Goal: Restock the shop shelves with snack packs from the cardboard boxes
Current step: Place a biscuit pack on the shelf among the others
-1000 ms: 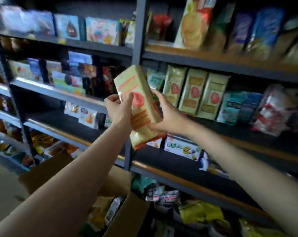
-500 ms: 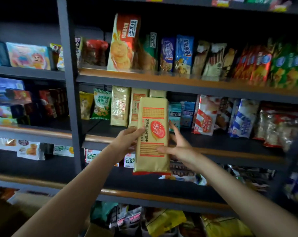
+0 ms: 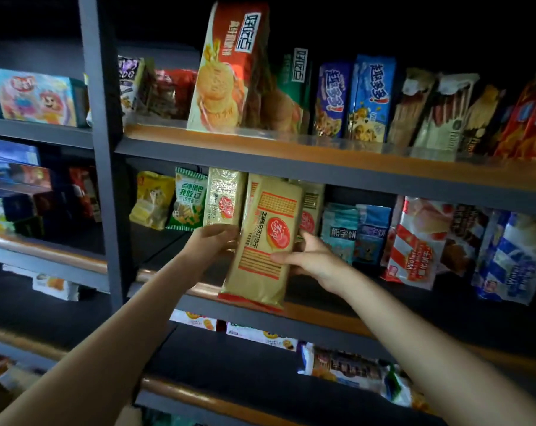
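both hands up at the middle shelf [image 3: 322, 315], dark grey metal with an orange front lip. between them a tall gold foil cracker pack with red print and a round red logo [image 3: 265, 241], upright, tilted slightly, its bottom edge hanging over the shelf lip rather than resting on the board.

left hand [image 3: 213, 241] grips the pack's left edge, fingers wrapped behind. right hand [image 3: 311, 256] grips the right edge, thumb lying across the front. neither is released.

directly behind stand matching gold cracker packs [image 3: 225, 195], upright in a row. green snack bag [image 3: 188, 199] and yellow snack bag [image 3: 151, 199] to their left; pale blue packs [image 3: 342, 232] to the right.

step in hand, by my reading: placing this pack in front of its own kind. next move calls for pushing it inward past the lip, setting its base flat on the board, squaring it upright against the row, then letting go. risk: the tall, narrow pack may tip forward if released leaning.

cardboard boxes not in view.
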The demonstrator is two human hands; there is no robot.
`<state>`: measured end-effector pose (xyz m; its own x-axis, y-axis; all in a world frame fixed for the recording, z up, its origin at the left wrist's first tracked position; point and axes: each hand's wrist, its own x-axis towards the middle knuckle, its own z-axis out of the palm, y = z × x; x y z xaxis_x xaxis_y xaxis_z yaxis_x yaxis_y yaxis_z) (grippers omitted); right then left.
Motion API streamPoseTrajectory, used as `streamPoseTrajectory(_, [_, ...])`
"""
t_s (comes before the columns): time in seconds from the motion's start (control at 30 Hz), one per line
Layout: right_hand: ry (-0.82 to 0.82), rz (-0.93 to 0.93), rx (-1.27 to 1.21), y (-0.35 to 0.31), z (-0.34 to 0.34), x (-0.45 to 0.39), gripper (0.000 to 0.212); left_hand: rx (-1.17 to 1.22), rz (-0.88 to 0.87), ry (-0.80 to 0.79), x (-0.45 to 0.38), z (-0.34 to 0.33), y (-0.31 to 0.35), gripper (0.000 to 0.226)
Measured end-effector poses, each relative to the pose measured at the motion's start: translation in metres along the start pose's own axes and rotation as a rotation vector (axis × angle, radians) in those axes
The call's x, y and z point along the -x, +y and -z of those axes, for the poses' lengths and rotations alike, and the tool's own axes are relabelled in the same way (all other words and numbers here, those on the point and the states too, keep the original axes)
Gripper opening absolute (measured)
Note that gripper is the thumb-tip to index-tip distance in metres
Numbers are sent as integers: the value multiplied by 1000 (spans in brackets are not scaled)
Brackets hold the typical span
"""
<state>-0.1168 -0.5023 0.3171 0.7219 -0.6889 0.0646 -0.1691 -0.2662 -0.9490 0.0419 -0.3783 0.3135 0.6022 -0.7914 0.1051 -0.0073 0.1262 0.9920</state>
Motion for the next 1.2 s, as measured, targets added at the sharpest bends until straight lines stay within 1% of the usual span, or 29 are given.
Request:
streamPoseTrajectory(0.13, [38, 35, 36, 1, -18, -44, 93, -219, -101, 131, -33, 7, -9, 24])
streamPoseTrajectory(0.2, [70, 50, 61, -1, -25, -58, 95, -294, -101, 206, -44, 9, -17, 30])
streamPoseTrajectory(0.23, [88, 66, 91, -1, -28, -63, 94, -294, -100, 215, -47, 9, -22, 33])
streamPoseTrajectory(0.33, [138, 141, 202, 7, -40, -70, 96, -329, -121, 185, -52, 7, -38, 36])
streamPoseTrajectory(0.4, [172, 175, 232, 18, -48, -68, 94, -347, -124, 181, -52, 7, -45, 37])
streamPoseTrajectory(0.47, [219, 200, 246, 27, -52, -69, 94, -317, -129, 157, -54, 8, -49, 39])
streamPoseTrajectory(0.6, [290, 222, 266, 31, -52, -79, 99, -446, -175, 109, -59, 8, -49, 44])
streamPoseTrajectory(0.73, [339, 238, 326, 31, -55, -89, 100, -511, -138, 75, -63, 5, -46, 56])
streamPoseTrajectory(0.83, [362, 234, 370, 32, -56, -97, 100, -546, -119, 67, -66, -1, -45, 61])
streamPoseTrajectory(0.97, [381, 228, 411, 34, -51, -101, 94, -430, -78, 43, -71, -8, -45, 59])
streamPoseTrajectory(1.03, [383, 195, 453, 34, -48, -106, 93, -418, -70, 38, -73, -10, -47, 61])
streamPoseTrajectory(1.13, [384, 109, 560, 30, -51, -115, 95, -484, -61, 15, -77, -11, -48, 66])
streamPoseTrajectory(1.2, [403, 57, 582, 25, -56, -115, 97, -539, -62, -9, -78, -9, -48, 68])
